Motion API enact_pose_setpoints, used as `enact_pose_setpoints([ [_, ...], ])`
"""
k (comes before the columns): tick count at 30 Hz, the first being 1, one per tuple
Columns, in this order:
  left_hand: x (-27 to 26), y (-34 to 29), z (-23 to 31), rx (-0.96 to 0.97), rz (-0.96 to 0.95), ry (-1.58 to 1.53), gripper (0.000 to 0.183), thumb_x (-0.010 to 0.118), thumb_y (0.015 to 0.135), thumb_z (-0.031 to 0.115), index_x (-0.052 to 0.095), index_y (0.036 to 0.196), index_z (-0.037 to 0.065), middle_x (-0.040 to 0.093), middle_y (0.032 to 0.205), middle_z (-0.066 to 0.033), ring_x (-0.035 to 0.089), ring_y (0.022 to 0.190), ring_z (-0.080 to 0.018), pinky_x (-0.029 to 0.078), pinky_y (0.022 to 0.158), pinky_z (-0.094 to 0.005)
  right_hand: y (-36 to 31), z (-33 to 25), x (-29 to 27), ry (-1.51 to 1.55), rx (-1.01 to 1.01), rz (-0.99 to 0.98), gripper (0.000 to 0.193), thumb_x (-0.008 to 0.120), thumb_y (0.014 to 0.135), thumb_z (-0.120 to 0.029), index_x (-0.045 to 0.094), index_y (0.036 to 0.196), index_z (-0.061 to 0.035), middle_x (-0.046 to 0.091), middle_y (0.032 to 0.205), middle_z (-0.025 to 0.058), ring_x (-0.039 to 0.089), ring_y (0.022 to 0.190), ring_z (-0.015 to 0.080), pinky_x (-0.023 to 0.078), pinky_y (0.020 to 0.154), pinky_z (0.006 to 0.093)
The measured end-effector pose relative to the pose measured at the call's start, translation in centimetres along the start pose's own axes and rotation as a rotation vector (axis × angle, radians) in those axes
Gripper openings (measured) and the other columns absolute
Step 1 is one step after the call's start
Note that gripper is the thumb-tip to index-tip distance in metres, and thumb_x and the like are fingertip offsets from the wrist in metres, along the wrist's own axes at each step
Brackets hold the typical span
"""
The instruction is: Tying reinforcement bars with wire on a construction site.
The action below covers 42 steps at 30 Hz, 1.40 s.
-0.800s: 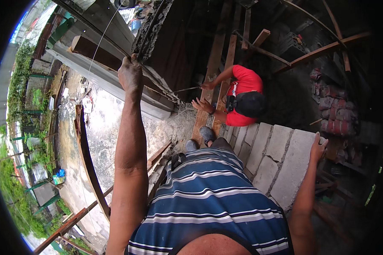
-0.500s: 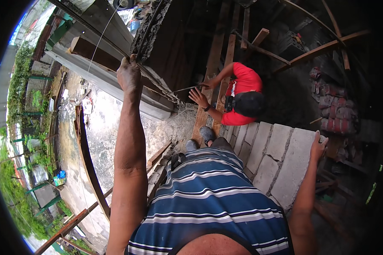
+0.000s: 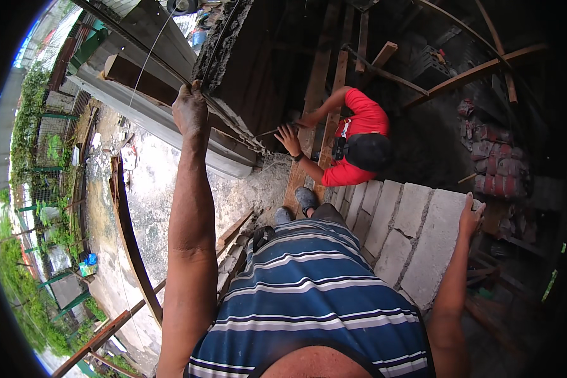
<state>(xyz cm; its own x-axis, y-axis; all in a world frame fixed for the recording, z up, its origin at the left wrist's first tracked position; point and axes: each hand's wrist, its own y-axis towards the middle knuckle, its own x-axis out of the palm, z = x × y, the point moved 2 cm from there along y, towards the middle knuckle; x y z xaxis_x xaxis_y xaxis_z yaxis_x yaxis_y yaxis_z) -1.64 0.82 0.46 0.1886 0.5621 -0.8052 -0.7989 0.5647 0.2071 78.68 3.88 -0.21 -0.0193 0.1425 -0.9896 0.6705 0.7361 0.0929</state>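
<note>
My left hand, its arm raised, is closed round a ribbed steel rod that slopes down past a rough concrete column. My right hand grips the upper edge of a grey block wall at my right side, fingers hooked over the end of the top block. In front of me and lower down, a person in a red shirt and dark cap works at the column's foot. One of that person's hands is spread near the rod's lower end; the other is at a thin rod.
My feet stand on wooden planks beside the wall. A timber beam juts out past the column. Loose boards cross the lower left, above a pale ground. Stacked sacks lie in the dark area at right.
The other person's spread hand has shifted slightly left toward the column, and their head has moved a little. Both my hands hold their places.
</note>
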Motion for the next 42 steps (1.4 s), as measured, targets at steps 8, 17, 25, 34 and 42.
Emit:
enact_pose_setpoints([
  [8,0.0,0.0,0.1,-0.006,-0.004,0.029,0.045,0.051,0.100,0.048,0.063,0.096,0.005,0.069,0.093,-0.0258,0.064,0.095,-0.0478,0.049,0.079,-0.0529,0.1,0.1,0.1,0.008,-0.011,0.011,0.104,0.047,0.081,-0.084,0.030,0.157,-0.0156,0.031,0.152,0.0361,0.032,0.142,0.0489,0.024,0.116,0.0563],
  [17,0.3,0.2,-0.2,0.012,0.005,0.013,0.045,0.051,0.100,0.048,0.063,0.096,0.005,0.069,0.093,-0.0260,0.064,0.095,-0.0481,0.049,0.079,-0.0532,0.4,0.5,0.5,0.041,-0.017,0.027,0.104,0.049,0.081,-0.083,0.029,0.158,-0.0152,0.029,0.153,0.0370,0.030,0.143,0.0494,0.024,0.116,0.0558],
  [25,0.2,0.2,0.0,0.001,-0.009,0.013,0.045,0.051,0.100,0.048,0.064,0.097,0.004,0.068,0.093,-0.0266,0.063,0.095,-0.0488,0.049,0.080,-0.0536,0.2,-0.2,0.1,0.014,0.004,0.016,0.103,0.049,0.082,-0.083,0.030,0.157,-0.0148,0.030,0.152,0.0375,0.032,0.142,0.0499,0.026,0.116,0.0545],
  [34,0.1,0.1,-0.2,-0.015,-0.012,-0.028,0.045,0.050,0.101,0.048,0.064,0.098,0.005,0.069,0.095,-0.0266,0.063,0.097,-0.0488,0.048,0.081,-0.0548,0.4,0.5,1.0,0.056,-0.030,0.065,0.100,0.052,0.083,-0.079,0.031,0.156,-0.0134,0.037,0.148,0.0373,0.033,0.141,0.0508,0.028,0.115,0.0524],
  [42,0.0,0.0,-0.2,-0.005,-0.007,0.001,0.048,0.048,0.101,0.050,0.062,0.098,0.005,0.068,0.095,-0.0278,0.062,0.097,-0.0498,0.048,0.081,-0.0558,0.4,0.3,0.6,-0.002,-0.007,0.057,0.100,0.049,0.083,-0.080,0.031,0.157,-0.0144,0.039,0.149,0.0343,0.032,0.142,0.0481,0.025,0.115,0.0560],
])
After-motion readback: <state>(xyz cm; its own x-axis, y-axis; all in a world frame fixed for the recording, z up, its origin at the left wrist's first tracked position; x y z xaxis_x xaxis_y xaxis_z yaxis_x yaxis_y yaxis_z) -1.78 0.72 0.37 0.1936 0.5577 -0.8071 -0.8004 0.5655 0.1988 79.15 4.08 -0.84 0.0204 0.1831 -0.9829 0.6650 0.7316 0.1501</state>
